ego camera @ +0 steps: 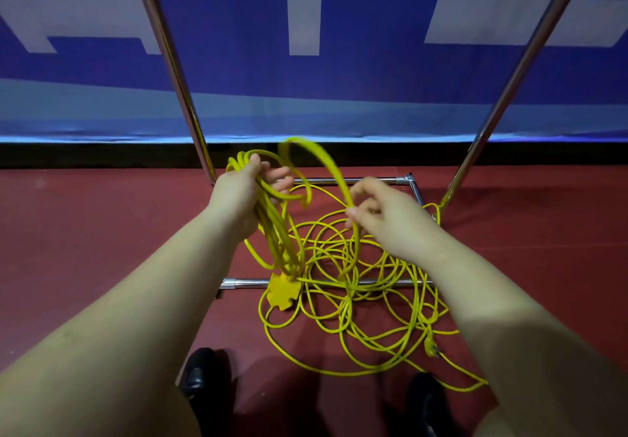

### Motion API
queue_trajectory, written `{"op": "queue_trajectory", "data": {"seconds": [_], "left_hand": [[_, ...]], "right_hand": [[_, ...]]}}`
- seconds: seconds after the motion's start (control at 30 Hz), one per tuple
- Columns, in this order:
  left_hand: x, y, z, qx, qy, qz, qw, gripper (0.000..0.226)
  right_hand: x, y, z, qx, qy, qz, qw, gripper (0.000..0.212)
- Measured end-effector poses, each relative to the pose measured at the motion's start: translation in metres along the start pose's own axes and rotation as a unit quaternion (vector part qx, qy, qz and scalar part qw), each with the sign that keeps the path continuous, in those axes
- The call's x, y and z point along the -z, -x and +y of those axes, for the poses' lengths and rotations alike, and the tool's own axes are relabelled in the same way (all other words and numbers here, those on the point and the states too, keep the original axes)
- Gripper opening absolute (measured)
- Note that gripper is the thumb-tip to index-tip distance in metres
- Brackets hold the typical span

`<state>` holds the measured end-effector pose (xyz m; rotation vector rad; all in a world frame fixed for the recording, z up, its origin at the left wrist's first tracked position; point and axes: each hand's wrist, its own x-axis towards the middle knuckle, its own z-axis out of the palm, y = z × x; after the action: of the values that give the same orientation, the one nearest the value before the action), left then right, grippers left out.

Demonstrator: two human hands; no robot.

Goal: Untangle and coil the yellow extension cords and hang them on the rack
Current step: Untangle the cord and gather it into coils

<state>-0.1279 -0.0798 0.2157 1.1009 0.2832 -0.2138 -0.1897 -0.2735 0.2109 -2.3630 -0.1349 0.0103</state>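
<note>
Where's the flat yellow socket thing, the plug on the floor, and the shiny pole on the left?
Socket block (284, 293), head view: middle of its flat face.
Plug (430, 348), head view: on its yellow body.
Left rack pole (176, 76), head view: midway along the shaft.

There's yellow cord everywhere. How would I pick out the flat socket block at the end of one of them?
Start at the chrome rack standing on the red floor, and find its near bottom bar. The socket block hangs in front of that bar, under the coil held in the left hand. Everything around it is thin round cord; this alone is a flat, wide, notched yellow slab.
</note>
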Motion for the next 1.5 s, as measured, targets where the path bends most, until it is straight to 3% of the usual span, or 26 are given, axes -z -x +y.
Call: {"op": "queue_trajectory", "data": {"seconds": [0.1,0.2,0.27,0.33,0.47,0.67,0.8,0.9,0.97,1.0,1.07,1.13,1.27,1.33,1.4,1.5], "left_hand": [[-0.001,0.004,-0.007,-0.011,-0.120,-0.031,0.992,0.023],[-0.006,0.012,-0.007,0.004,-0.198,-0.081,0.977,0.021],[-0.008,0.017,-0.006,0.027,-0.206,-0.120,0.971,0.021],[-0.011,0.023,-0.007,0.043,-0.209,-0.156,0.964,0.020],[-0.018,0.030,-0.013,0.046,-0.259,-0.219,0.940,0.013],[-0.023,0.031,-0.021,0.037,-0.312,-0.234,0.920,0.015],[-0.023,0.033,-0.026,0.015,-0.369,-0.261,0.892,0.014],[-0.024,0.034,-0.028,0.035,-0.341,-0.269,0.900,0.013],[-0.024,0.033,-0.028,0.050,-0.312,-0.265,0.911,0.013],[-0.024,0.032,-0.028,0.052,-0.304,-0.258,0.916,0.012],[-0.023,0.030,-0.029,0.059,-0.260,-0.237,0.934,0.009],[-0.025,0.028,-0.028,0.075,-0.187,-0.203,0.958,0.013],[-0.025,0.023,-0.019,0.086,-0.095,-0.135,0.982,0.026],[-0.023,0.020,-0.015,0.088,-0.087,-0.104,0.987,0.031],[-0.020,0.018,-0.012,0.075,-0.072,-0.082,0.991,0.032],[-0.020,0.011,-0.010,0.052,-0.022,-0.075,0.996,0.027]], "right_hand": [[0.008,-0.003,0.000,-0.034,-0.119,0.086,0.989,0.011],[0.014,-0.004,0.005,-0.069,-0.055,0.109,0.990,0.012],[0.012,-0.006,0.006,-0.090,-0.082,0.117,0.986,0.017],[0.009,-0.006,0.001,-0.126,-0.174,0.111,0.970,0.020],[0.007,-0.007,-0.007,-0.218,-0.360,0.076,0.904,0.023],[0.010,-0.009,-0.012,-0.270,-0.481,0.067,0.831,0.009],[0.011,-0.009,-0.013,-0.264,-0.511,0.069,0.815,0.007],[0.010,-0.008,-0.015,-0.225,-0.535,0.050,0.813,0.019],[0.010,-0.008,-0.018,-0.199,-0.510,0.042,0.836,0.018],[0.011,-0.007,-0.017,-0.187,-0.454,0.045,0.870,0.019],[0.012,-0.007,-0.011,-0.147,-0.271,0.069,0.949,0.018],[0.011,-0.004,-0.007,-0.111,-0.135,0.066,0.982,0.011],[-0.008,0.006,-0.007,-0.087,-0.015,-0.155,0.984,0.023],[-0.019,0.007,-0.008,-0.062,-0.030,-0.205,0.976,0.019],[-0.020,0.006,-0.008,-0.037,-0.023,-0.151,0.988,0.012],[-0.007,0.007,-0.015,0.020,0.104,-0.025,0.994,0.015]]}}
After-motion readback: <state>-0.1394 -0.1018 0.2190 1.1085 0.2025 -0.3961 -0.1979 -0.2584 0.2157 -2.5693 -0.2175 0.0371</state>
